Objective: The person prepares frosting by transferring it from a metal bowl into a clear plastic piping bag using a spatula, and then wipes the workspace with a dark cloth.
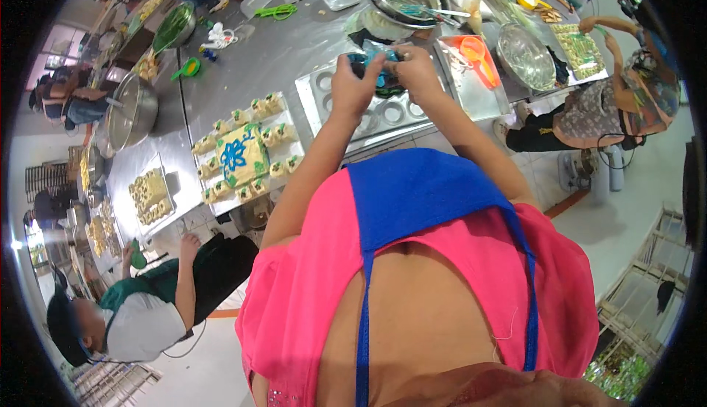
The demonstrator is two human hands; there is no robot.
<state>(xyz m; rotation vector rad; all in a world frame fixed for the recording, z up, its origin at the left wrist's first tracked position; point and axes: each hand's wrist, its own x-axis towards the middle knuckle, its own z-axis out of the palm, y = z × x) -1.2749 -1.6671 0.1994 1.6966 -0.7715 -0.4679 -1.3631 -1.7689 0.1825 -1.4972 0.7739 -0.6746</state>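
Between my two hands is a plastic bag smeared with blue icing (381, 65). My left hand (356, 87) grips its left side, and the fingers of my right hand (417, 73) pinch its right side. Directly below them lies a metal muffin pan (393, 113) with round cups, partly covered by my hands and arms. Something dark green, too hidden to name, shows under the bag. To the left stands a tray with a rectangular frosted cake (243, 158), which bears a blue flower and green leaves. Small frosted rolls (279, 134) surround the cake.
Beyond my hands sits a metal bowl (406, 1) with whisks. An orange measuring cup (473, 48) lies on a tray at the right, near another metal bowl (526, 56). Green scissors (276, 12) lie farther back. People work at both sides, one beside a cake tray (580, 51).
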